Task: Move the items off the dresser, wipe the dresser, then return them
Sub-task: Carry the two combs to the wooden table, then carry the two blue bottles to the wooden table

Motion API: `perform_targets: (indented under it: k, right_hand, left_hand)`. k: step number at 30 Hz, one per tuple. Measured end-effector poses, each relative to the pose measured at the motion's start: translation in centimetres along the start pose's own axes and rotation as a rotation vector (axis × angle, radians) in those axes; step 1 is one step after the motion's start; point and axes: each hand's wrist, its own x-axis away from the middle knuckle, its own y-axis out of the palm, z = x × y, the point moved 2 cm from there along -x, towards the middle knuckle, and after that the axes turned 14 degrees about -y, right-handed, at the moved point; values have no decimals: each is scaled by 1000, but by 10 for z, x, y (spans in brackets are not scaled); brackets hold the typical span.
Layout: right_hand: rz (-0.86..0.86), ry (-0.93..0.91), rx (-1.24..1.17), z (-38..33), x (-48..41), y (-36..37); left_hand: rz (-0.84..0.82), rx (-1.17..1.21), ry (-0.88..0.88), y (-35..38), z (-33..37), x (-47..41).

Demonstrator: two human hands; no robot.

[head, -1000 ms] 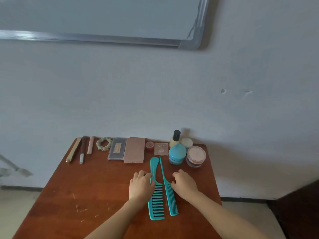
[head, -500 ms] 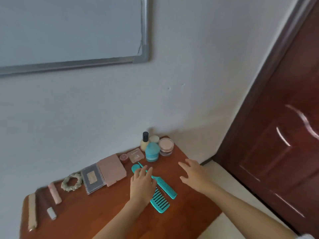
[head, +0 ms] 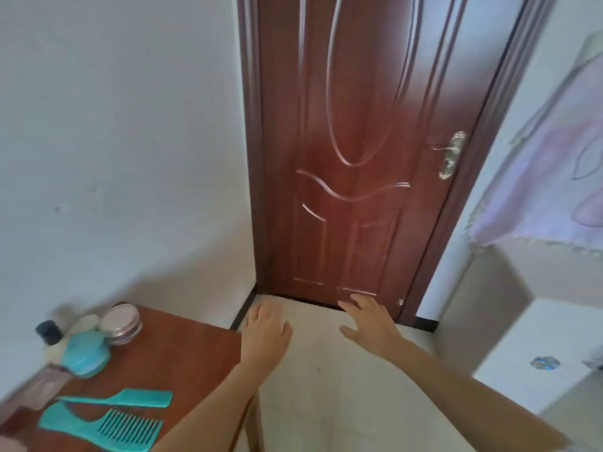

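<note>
The brown wooden dresser top (head: 182,350) fills the lower left corner. On it lie a wide-tooth teal comb (head: 107,429) and a thin teal tail comb (head: 127,398). Behind them stand a teal jar (head: 83,353), a pink-lidded jar (head: 120,322), a dark-capped bottle (head: 49,332) and a pink compact (head: 42,384), all blurred. My left hand (head: 266,332) hovers past the dresser's right edge, fingers straight, holding nothing. My right hand (head: 370,322) floats over the floor with fingers spread, also empty.
A dark red wooden door (head: 359,151) with a brass handle (head: 452,154) stands shut straight ahead. Pale tiled floor (head: 326,386) lies between dresser and door. A white cabinet (head: 535,347) under a pale floral cloth (head: 554,171) sits at the right.
The view has swung right from the dresser toward the door. Both hands have left the combs and moved off past the dresser's right edge, over the floor.
</note>
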Motion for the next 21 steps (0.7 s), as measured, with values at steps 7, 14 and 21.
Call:
perform_targets:
  k: [7,14,21]
  right_hand:
    - [128,325,-7,139,164,-34]
    - [265,621,-11,236,329,-56]
    - [312,854,47,288,441,-76]
  left_hand:
    - [-22,19,291,48,193,40]
    - [-89,141,595,107,359,116]
    - [-122,206,851,130,488,169]
